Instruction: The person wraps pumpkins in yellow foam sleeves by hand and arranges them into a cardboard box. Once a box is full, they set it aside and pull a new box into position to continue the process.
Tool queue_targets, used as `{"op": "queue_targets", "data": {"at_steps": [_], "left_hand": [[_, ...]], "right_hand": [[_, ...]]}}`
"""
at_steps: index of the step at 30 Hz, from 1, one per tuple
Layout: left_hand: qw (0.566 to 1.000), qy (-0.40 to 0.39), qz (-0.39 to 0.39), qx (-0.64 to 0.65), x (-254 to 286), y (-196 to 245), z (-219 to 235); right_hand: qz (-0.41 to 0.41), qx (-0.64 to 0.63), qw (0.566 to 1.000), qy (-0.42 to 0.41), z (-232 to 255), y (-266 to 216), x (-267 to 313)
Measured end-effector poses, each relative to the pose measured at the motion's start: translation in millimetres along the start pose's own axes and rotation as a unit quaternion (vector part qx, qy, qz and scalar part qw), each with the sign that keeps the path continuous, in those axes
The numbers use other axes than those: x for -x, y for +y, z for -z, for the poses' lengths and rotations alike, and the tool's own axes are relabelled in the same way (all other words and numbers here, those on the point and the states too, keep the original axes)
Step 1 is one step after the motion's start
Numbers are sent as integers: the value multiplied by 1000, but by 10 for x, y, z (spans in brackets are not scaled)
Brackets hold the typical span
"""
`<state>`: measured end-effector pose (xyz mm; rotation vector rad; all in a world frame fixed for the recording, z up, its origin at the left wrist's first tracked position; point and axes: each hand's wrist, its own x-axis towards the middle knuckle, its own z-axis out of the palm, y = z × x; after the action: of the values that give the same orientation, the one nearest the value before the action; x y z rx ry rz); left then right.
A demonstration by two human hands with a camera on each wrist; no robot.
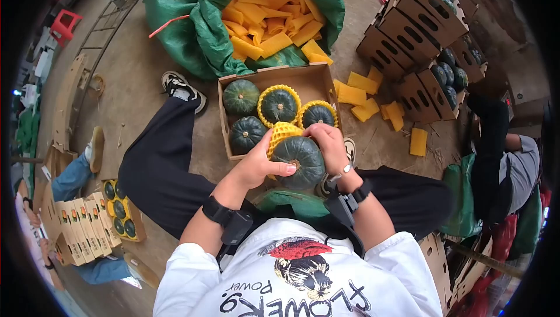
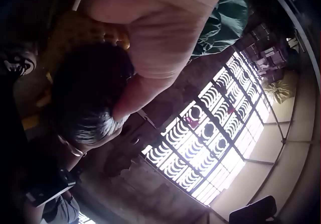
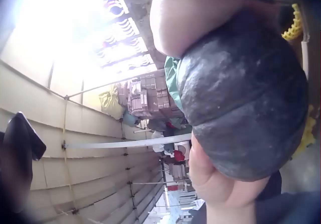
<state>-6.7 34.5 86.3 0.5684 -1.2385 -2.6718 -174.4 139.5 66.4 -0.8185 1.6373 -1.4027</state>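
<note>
1. White shirt (image 1: 303, 276) with printed letters fills the bottom of the head view, being closest to the lens; both forearms go forward from it toward the squash
2. Left hand (image 1: 256, 168) cups the dark green squash (image 1: 300, 162) from its left side, thumb laid flat over the top near the stem; this looks like a support, so the squash does not roll while the other hand works
3. Right hand (image 1: 329, 145) is curled over the far upper part of the squash and pinches the yellow foam net (image 1: 280, 136), which is bunched at the far left shoulder of the squash and covers it only partly
4. In the right wrist view the palm presses against the dark rind (image 3: 246, 103), and a bit of the yellow net shows at the top right corner
5. The squash is held in the air above the person's lap, just in front of the near edge of the cardboard box (image 1: 230, 121)
6. Inside the box lie four squashes: two bare ones along the left wall and two netted ones (image 1: 279, 105) toward the right; the near right corner seems free, partly hidden by the hands
7. Beyond the far edge of the box stands a green sack (image 1: 186, 19) full of folded yellow nets
8. Loose nets (image 1: 361, 92) lie on the floor past the right wall, so free room is mainly at the left, between the box and the black trouser leg (image 1: 157, 165)
</note>
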Motion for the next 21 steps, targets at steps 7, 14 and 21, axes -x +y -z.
{"op": "queue_targets", "data": {"at_steps": [7, 14, 21], "left_hand": [[966, -72, 4, 249, 55, -105, -118], [984, 146, -102, -5, -24, -185, -41], [991, 115, -18, 59, -59, -216, -40]], "right_hand": [[-176, -516, 835, -68, -284, 191, 320], [-48, 16, 992, 117, -53, -115, 176], [-53, -323, 945, -9, 100, 312, 133]]}}
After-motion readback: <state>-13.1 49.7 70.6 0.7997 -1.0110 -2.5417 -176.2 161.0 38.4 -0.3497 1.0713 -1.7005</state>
